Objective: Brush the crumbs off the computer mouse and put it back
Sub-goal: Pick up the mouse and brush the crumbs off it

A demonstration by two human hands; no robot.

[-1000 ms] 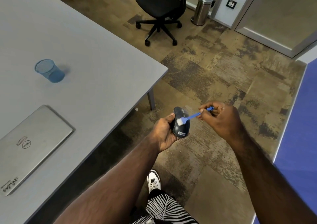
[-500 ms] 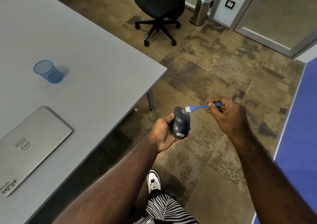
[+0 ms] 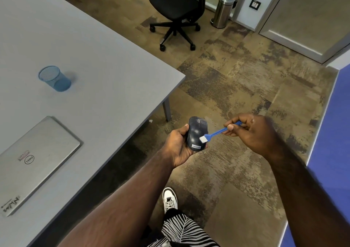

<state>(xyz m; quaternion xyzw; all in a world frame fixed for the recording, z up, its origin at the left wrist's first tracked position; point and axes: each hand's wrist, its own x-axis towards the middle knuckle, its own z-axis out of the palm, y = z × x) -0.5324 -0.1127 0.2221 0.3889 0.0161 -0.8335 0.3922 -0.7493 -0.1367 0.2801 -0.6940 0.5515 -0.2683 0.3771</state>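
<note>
Your left hand point(image 3: 178, 146) clasping the dark rounded plastic computer mouse point(image 3: 197, 133), your right hand point(image 3: 253, 133) at 3 o'clock pinching the small blue white-bristled brush point(image 3: 212, 134), bristles touching the mouse

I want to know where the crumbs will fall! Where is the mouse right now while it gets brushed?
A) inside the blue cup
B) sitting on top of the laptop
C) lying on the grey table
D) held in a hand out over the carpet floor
D: the left hand holds the mouse past the edge of the table, over the carpet, while the right hand sets the blue brush on it.
</note>
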